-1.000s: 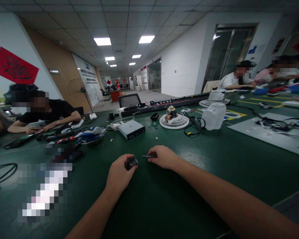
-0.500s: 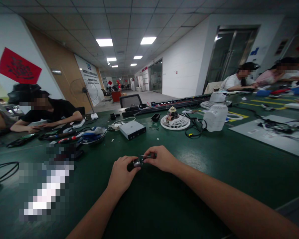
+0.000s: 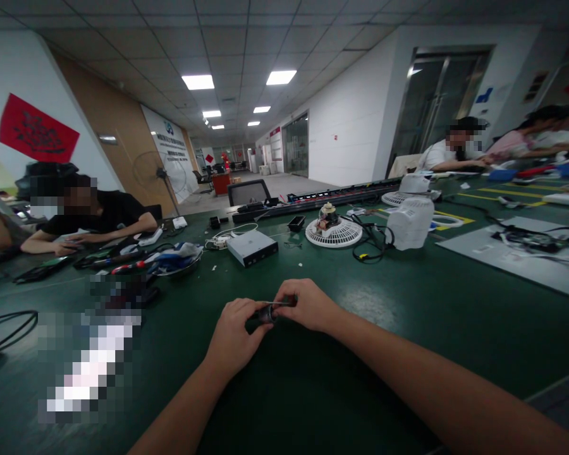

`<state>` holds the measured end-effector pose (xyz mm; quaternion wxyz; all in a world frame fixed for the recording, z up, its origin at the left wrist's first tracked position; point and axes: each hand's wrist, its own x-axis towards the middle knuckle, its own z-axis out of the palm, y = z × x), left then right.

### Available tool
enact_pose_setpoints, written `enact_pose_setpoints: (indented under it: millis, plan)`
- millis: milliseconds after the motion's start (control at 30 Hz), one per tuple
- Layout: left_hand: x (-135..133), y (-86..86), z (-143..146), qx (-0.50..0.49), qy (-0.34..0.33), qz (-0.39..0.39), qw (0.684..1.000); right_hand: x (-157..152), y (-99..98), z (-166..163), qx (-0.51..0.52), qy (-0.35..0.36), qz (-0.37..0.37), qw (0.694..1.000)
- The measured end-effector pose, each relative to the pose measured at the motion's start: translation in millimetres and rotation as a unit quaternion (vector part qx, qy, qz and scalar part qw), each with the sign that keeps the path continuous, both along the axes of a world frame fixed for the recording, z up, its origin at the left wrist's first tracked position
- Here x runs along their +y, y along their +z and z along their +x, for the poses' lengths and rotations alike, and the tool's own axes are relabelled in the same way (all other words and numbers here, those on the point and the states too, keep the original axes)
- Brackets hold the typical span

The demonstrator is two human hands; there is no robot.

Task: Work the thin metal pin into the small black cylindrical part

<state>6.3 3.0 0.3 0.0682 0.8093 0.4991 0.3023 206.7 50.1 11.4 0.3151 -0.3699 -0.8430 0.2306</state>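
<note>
Both of my hands meet over the green table [image 3: 313,392] just in front of me. My left hand [image 3: 234,332] is closed around a small dark part with a shiny metal end [image 3: 265,314]. My right hand [image 3: 306,305] pinches a thin metal tool [image 3: 284,304] whose tip rests against that part. The fingers of both hands hide most of the part.
Farther back lie a grey box-shaped drive [image 3: 252,246], a white fan grille with a motor [image 3: 333,231], a white fan housing [image 3: 410,221], black cables [image 3: 372,243] and a pile of tools [image 3: 142,259]. One person sits at the left [image 3: 92,218], others at the far right [image 3: 455,155].
My hands have come together: the left hand turned the small part towards the right hand, and the thin tool now touches it.
</note>
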Motion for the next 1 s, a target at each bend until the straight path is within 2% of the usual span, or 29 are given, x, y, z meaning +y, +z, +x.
enact_pose_setpoints:
  millis: [200,333,533,667,733,867,1000]
  plan:
    - [-3,0.4,0,0.009,-0.037,0.006,0.999,0,-4.0,-1,0.003,0.001,-0.074,0.997]
    - [-3,0.3,1,0.000,-0.026,0.017,1.000,-1,-6.2,-3,0.017,-0.004,-0.073,0.997]
    - [-2,1.3,5,-0.014,0.044,-0.004,0.999,-2,-0.4,-2,0.032,-0.026,-0.032,0.999]
    - [1,-1.2,2,-0.037,0.096,0.000,0.995,2,4.5,4,-0.021,-0.072,0.017,0.997]
    - [3,-1.8,-1,-0.048,0.117,0.001,0.992,4,5.9,6,-0.058,-0.069,0.034,0.995]
    - [4,-0.9,-3,-0.050,0.107,-0.001,0.993,4,5.6,7,-0.094,-0.028,0.051,0.994]
    - [2,0.2,0,-0.045,0.077,0.001,0.996,3,4.5,7,-0.111,-0.027,0.095,0.989]
